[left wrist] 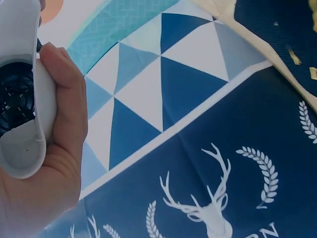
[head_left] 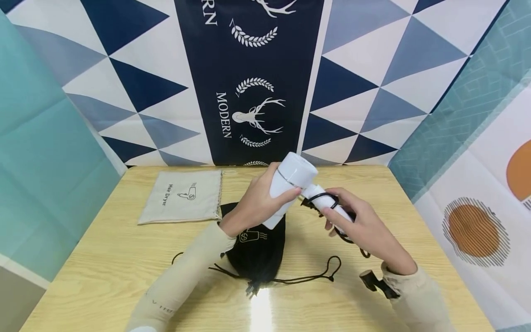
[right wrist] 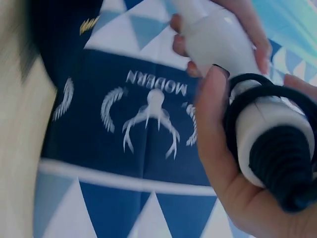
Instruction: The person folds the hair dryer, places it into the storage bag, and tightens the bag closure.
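Observation:
Both hands hold a white hair dryer (head_left: 295, 171) above the table. My left hand (head_left: 259, 200) grips its wide body, thumb across the side. In the left wrist view the left hand's fingers (left wrist: 69, 94) curl round the body, and a dark grille (left wrist: 17, 94) shows inside one end. My right hand (head_left: 365, 226) grips the handle (head_left: 327, 203), which has a black cord (head_left: 323, 196) looped round it. The right wrist view shows the ribbed black cord sleeve (right wrist: 282, 158) at the handle's end. A black drawstring pouch (head_left: 259, 258) with a hair dryer drawing lies below the left hand.
A pale cloth pouch (head_left: 166, 212) printed "Hair Dryer" lies flat at the back left of the wooden table (head_left: 112, 258). The black pouch's drawstring (head_left: 307, 278) stretches out to the right. A patterned backdrop (head_left: 265, 55) stands behind the table, with side panels left and right.

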